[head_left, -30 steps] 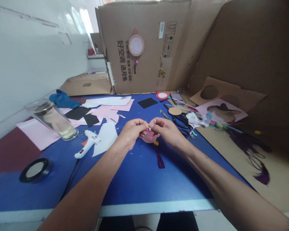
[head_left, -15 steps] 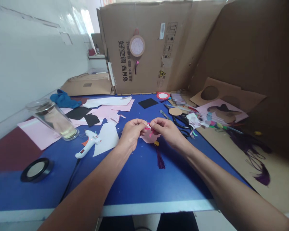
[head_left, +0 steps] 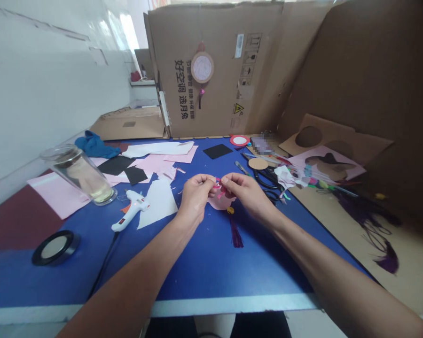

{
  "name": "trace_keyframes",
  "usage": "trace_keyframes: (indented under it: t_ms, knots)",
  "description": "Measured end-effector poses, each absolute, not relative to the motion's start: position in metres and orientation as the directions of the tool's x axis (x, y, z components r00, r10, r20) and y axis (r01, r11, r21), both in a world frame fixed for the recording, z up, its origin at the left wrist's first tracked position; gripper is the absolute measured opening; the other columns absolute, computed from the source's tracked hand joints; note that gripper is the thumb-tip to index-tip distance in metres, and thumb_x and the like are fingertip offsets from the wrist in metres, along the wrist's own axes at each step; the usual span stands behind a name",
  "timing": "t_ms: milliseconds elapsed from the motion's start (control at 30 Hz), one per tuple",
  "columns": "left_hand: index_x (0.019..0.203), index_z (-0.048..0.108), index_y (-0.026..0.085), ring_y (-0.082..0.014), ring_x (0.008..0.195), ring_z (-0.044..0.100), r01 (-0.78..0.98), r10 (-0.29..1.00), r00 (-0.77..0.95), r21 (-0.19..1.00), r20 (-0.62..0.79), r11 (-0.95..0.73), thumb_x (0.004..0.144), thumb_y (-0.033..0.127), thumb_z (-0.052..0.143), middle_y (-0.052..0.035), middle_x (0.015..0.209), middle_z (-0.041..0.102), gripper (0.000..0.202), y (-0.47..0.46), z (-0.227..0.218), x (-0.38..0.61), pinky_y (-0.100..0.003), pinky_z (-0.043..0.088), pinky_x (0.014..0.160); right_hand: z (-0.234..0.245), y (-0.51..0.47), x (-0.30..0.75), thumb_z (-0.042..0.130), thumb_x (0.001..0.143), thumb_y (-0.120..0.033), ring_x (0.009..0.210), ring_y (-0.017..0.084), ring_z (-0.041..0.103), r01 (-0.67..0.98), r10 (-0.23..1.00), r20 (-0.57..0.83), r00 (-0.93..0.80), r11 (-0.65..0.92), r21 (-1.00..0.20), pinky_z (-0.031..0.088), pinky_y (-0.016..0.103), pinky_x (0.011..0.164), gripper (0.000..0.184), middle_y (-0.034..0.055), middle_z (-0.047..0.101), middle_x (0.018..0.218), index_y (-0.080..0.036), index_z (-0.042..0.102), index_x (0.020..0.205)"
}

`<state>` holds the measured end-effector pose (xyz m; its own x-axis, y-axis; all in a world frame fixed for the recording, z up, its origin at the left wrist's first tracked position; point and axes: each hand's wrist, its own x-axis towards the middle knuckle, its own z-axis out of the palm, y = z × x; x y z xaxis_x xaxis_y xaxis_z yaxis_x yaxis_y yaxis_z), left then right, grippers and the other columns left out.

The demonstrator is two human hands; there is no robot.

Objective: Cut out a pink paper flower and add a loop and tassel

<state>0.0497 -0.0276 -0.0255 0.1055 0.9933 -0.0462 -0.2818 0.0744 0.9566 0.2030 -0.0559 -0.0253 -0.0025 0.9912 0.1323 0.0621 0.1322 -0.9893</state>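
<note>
Both my hands meet over the middle of the blue table [head_left: 204, 263]. My left hand [head_left: 195, 195] and my right hand [head_left: 245, 190] each pinch a thin pink cord [head_left: 219, 186] at the top of a small round pink paper ornament [head_left: 221, 202]. The ornament lies on the table just under my fingertips. A yellow bead and a dark purple tassel [head_left: 235, 232] hang from its lower edge toward me. Both hands have their fingers closed in a pinch.
A white glue gun [head_left: 129, 215] with a black cable lies left of my hands, by a glass jar [head_left: 79, 174] and a black tape roll [head_left: 54, 246]. Pink, white and black paper sheets [head_left: 155, 162] lie behind. Scissors, beads and scraps [head_left: 285, 176] crowd the right. Cardboard walls [head_left: 232, 70] stand behind.
My hands have stayed pinched on the cord with only tiny finger shifts. The view has drifted slightly.
</note>
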Motion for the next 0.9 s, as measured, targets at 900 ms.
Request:
trace_keyframes:
  t_ms: [900]
  knots:
    - [0.074, 0.070, 0.016, -0.0093, 0.058, 0.057, -0.195, 0.976, 0.196, 0.972, -0.094, 0.133, 0.087, 0.025, 0.076, -0.0045, 0.074, 0.073, 0.016, -0.0257, -0.0233, 0.0457, -0.025, 0.042, 0.059, -0.0226, -0.0565, 0.2041, 0.082, 0.080, -0.052, 0.066, 0.016, 0.061, 0.048, 0.980, 0.167, 0.113, 0.163, -0.986, 0.048, 0.031, 0.066, 0.034, 0.0023, 0.073, 0.075, -0.020, 0.073, 0.087]
